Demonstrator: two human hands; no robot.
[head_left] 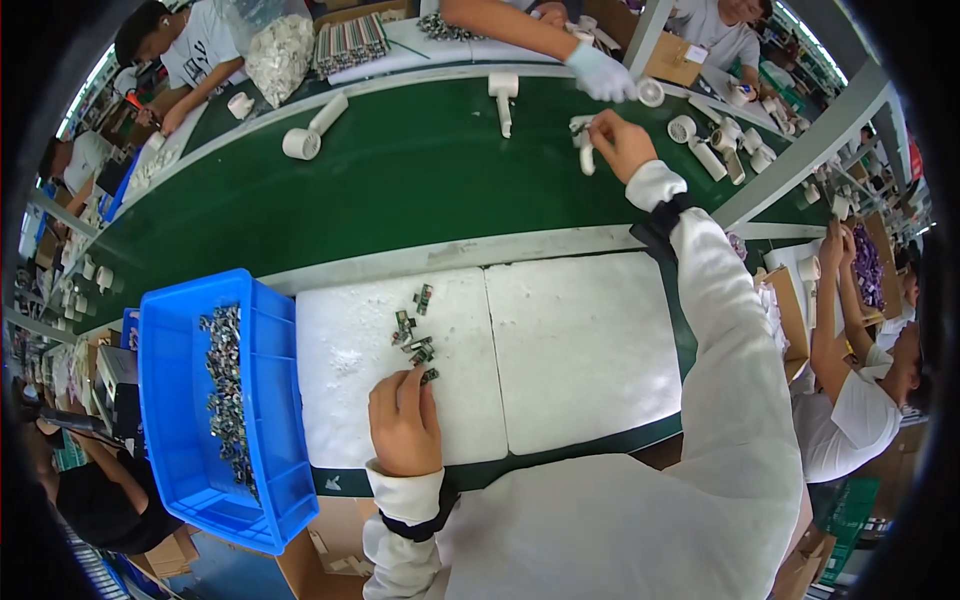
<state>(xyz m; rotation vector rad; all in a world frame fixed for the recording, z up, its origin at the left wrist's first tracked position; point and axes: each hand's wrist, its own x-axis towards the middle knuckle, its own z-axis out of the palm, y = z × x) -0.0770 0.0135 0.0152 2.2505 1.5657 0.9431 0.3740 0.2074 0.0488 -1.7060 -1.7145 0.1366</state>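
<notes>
Left: blue bin (272,340), heaped boards (228,400) inside; rubbing could scratch them. Lower centre: left hand (405,425), fingers together at one board (430,377), can't tell if pinched; loose boards (421,352) just above could get swept. Upper right of centre: white part (586,158), co-worker's gloved hand (600,72) close above, right hand (625,147) pinching it; a bump could dislodge it.

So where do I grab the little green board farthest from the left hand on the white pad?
Pinch the green board by its two long edges, probably from straight above. It's small, longer than wide, with bare white pad on both sides leaving room. Coming from above should keep the left hand clear of the other boards lying nearer.
</notes>
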